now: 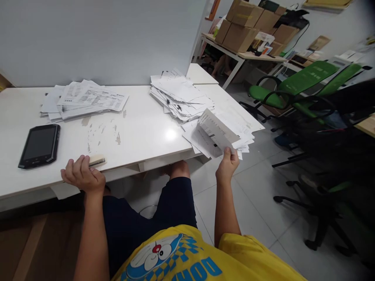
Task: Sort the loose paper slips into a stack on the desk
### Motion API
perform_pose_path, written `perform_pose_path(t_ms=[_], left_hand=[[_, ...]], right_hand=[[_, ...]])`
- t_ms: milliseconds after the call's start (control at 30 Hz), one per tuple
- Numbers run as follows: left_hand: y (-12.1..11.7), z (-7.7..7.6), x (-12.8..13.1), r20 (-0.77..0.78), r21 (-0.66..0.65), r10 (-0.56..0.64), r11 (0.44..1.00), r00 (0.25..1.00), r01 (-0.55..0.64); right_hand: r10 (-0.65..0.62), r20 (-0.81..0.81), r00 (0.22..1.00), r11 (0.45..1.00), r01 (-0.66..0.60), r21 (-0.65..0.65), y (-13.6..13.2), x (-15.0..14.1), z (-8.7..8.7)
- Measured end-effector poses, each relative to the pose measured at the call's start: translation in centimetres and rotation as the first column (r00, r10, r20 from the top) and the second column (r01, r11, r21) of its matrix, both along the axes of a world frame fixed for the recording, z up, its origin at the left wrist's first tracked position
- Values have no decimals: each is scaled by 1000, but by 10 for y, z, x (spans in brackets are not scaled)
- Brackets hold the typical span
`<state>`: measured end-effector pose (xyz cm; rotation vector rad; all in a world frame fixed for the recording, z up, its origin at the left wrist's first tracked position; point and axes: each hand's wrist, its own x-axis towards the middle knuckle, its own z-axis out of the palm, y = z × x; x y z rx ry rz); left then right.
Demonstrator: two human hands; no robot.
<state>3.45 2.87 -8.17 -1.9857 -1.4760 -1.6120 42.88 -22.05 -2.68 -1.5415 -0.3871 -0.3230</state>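
My left hand (83, 173) rests at the table's front edge, its fingers curled over a small cream-coloured stapler (98, 160); only the stapler's end shows. At the right, my right hand (227, 166) pinches the lower corner of a printed paper sheet (218, 130), lifted and bent above a spread of papers (193, 136). Behind that spread lies a thick, uneven stack of papers (180, 93). Another pile of printed forms (93, 97) sits at the back left. A black handheld device (40, 145) with a dark screen lies left of my left hand.
The white table (146, 132) runs along a pale partition (96, 39). Some papers overhang its right front edge. Green office chairs (301, 84) stand on the tiled floor at the right. Cardboard boxes (240, 27) are stacked on a farther table, with part of another person behind it.
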Motion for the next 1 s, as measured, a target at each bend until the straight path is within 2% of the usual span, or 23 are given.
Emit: perform_pose_path(t_ms=[67, 200, 333, 400, 500, 567, 600, 633, 700, 800, 867, 900, 967, 1000], left_hand=[[-2, 1, 1, -5, 22, -24, 999, 1000, 24], [-8, 8, 1, -2, -47, -58, 997, 998, 58], [-13, 16, -9, -123, -81, -152, 986, 981, 143], [-20, 19, -12, -164, -108, -167, 983, 972, 151], [-38, 25, -1, -167, -62, -179, 983, 970, 171], [-53, 36, 19, -192, -3, -283, 958, 940, 288], [-61, 43, 33, -237, 8, -384, 918, 892, 397], [-67, 51, 49, -318, -10, -502, 850, 805, 526], [-76, 68, 84, -467, -151, -678, 693, 567, 705], [-75, 85, 133, -505, -369, -795, 552, 337, 748], [-68, 85, 156, -506, -444, -832, 478, 229, 758], [-63, 83, 164, -503, -464, -843, 448, 190, 764], [-56, 75, 173, -485, -478, -861, 407, 152, 778], [-53, 71, 174, -466, -469, -871, 393, 156, 791]], right_hand=[[16, -15, 1000, 999, -15, 52, 3, -7, 6], [87, -51, 995, 993, -82, 90, 8, -15, 9], [131, -73, 989, 986, -122, 116, 10, -15, 4], [125, 8, 992, 992, -125, 18, 8, -20, 4], [147, 238, 960, 969, -91, -231, 6, -37, 7], [187, 376, 908, 931, -42, -362, 6, -52, 8], [216, 426, 878, 911, -25, -411, 6, -59, 8], [253, 465, 849, 892, -19, -451, 7, -65, 7], [359, 509, 782, 857, -60, -512, 8, -74, 4], [530, 548, 647, 816, -214, -538, 10, -78, -4], [574, 568, 590, 805, -279, -523, 9, -77, -10], [570, 572, 590, 809, -281, -517, 8, -76, -13], [535, 565, 628, 822, -231, -521, 4, -71, -18], [514, 560, 650, 825, -194, -531, 1, -67, -20]])
